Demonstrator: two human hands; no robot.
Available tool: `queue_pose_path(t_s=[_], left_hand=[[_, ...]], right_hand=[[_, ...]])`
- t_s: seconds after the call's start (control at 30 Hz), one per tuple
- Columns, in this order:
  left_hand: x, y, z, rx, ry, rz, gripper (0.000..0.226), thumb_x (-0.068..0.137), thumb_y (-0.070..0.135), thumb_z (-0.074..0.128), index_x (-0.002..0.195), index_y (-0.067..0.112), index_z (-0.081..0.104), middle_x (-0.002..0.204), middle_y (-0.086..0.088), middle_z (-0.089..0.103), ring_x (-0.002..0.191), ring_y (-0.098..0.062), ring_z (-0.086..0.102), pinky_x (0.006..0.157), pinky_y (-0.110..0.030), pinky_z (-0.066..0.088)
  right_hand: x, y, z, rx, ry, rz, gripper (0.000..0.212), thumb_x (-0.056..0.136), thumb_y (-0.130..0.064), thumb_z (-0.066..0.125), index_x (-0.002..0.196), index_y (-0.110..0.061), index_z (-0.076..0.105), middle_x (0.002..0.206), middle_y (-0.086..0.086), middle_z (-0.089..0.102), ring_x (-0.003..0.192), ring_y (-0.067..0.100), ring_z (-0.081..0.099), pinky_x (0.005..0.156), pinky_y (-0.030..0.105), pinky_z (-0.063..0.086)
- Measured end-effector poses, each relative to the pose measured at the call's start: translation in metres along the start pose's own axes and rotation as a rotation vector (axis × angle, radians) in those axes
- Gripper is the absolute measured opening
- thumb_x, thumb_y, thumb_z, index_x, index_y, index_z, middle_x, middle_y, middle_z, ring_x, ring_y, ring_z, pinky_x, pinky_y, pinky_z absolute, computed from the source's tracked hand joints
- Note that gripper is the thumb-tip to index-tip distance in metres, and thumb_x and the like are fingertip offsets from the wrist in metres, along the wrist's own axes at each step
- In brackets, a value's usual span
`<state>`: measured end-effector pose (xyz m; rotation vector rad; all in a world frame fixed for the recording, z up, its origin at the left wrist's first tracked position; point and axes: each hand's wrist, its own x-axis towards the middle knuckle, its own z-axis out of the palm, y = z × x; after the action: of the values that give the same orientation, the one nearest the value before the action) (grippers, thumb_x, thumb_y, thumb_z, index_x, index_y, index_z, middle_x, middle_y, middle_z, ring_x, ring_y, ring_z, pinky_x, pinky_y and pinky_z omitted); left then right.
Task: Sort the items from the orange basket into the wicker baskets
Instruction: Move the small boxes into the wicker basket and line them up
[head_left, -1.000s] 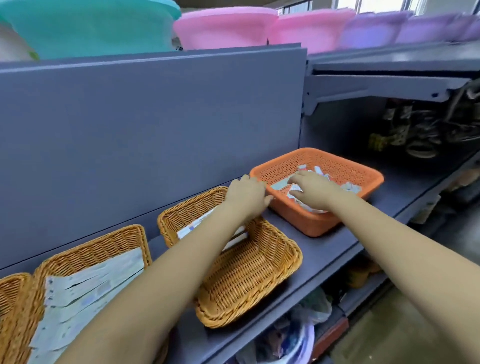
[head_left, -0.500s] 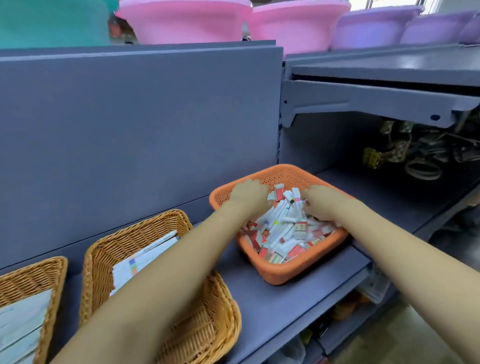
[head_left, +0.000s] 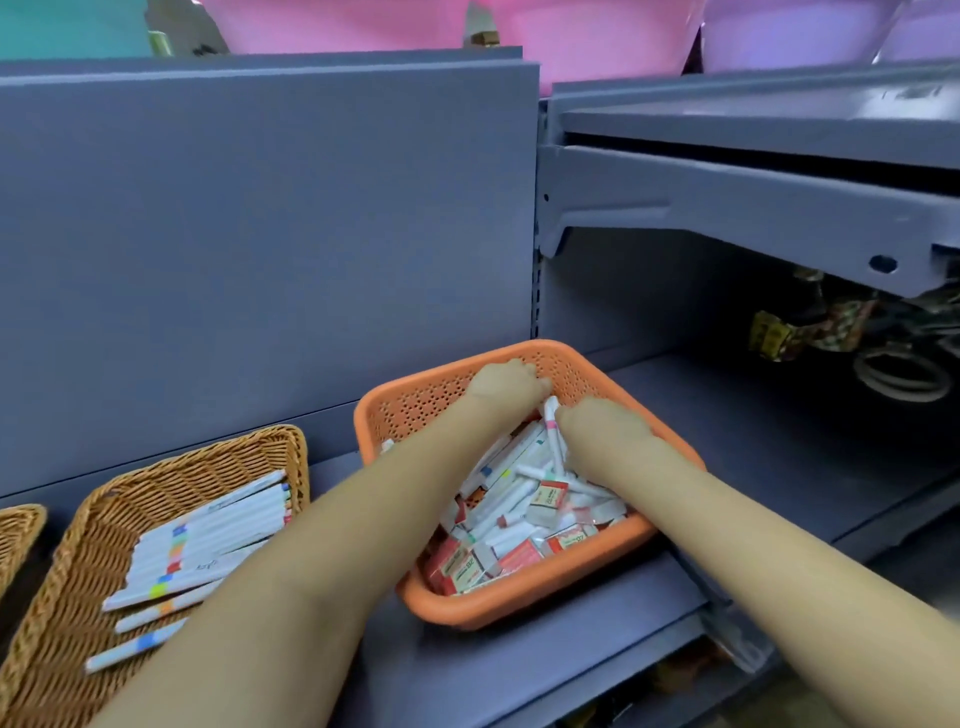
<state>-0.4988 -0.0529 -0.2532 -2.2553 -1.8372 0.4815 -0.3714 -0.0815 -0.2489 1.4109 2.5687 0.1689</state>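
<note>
Both hands are digging deeper into the orange basket (head_left: 566, 597) now. Left hand (head_left: 506, 382) and right hand (head_left: 597, 423) are pinching white pens (head_left: 551, 415) together; I'd grab one type only before heading to the wicker basket (head_left: 78, 613).

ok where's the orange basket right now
In the head view the orange basket sits on the grey shelf, centre-right, just right of the wicker basket of white pens, with both hands reaching into it.
</note>
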Motion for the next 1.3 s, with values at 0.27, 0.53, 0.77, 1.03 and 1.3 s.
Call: queue_pose_path(t_s=[0.27, 0.53, 0.77, 1.03, 1.3], left_hand=[[-0.015, -0.019, 0.007, -0.01, 0.242, -0.063, 0.035, 0.09, 0.029, 0.06, 0.122, 0.016, 0.053, 0.131, -0.008, 0.038, 0.116, -0.025, 0.042, 0.063, -0.034, 0.039], [-0.091, -0.04, -0.019, -0.584, 0.554, -0.204, 0.02, 0.087, 0.021, 0.059, 0.106, 0.015, 0.058, 0.1, 0.002, 0.06, 0.089, -0.014, 0.055, 0.072, -0.025, 0.04], [-0.168, -0.025, -0.029, -0.813, 0.754, -0.237, 0.025, 0.081, 0.016, 0.071, 0.101, 0.023, 0.059, 0.094, 0.015, 0.057, 0.087, 0.0, 0.054, 0.078, -0.02, 0.047], [-0.224, -0.014, -0.018, -1.046, 0.766, -0.402, 0.017, 0.081, 0.024, 0.073, 0.096, 0.022, 0.066, 0.086, 0.013, 0.064, 0.073, 0.0, 0.058, 0.067, -0.015, 0.045], [-0.259, -0.022, -0.003, -1.417, 0.724, -0.631, 0.039, 0.097, 0.037, 0.047, 0.066, 0.017, 0.061, 0.052, 0.004, 0.055, 0.047, -0.017, 0.044, 0.046, -0.023, 0.034]], right_hand=[[-0.005, 0.008, -0.003, 0.16, 0.137, -0.011, 0.029, 0.091, -0.002, 0.04, 0.116, -0.01, 0.052, 0.115, 0.011, 0.059, 0.102, 0.029, 0.058, 0.067, 0.03, 0.038], [-0.029, 0.031, -0.022, 1.104, 0.347, -0.124, 0.024, 0.081, -0.011, 0.063, 0.09, -0.032, 0.059, 0.089, -0.01, 0.063, 0.08, 0.004, 0.06, 0.07, 0.022, 0.045], [-0.054, 0.007, -0.037, 1.562, 0.257, -0.385, 0.037, 0.079, 0.005, 0.068, 0.105, -0.019, 0.06, 0.103, -0.001, 0.071, 0.097, 0.011, 0.068, 0.084, 0.029, 0.056], [-0.067, -0.028, -0.042, 1.634, 0.217, -0.492, 0.037, 0.078, 0.009, 0.067, 0.103, -0.017, 0.062, 0.099, 0.001, 0.072, 0.096, 0.012, 0.068, 0.085, 0.021, 0.054], [-0.078, -0.068, -0.049, 1.656, 0.177, -0.532, 0.034, 0.078, 0.01, 0.065, 0.1, -0.015, 0.063, 0.098, 0.0, 0.073, 0.091, 0.014, 0.069, 0.08, 0.022, 0.055]])
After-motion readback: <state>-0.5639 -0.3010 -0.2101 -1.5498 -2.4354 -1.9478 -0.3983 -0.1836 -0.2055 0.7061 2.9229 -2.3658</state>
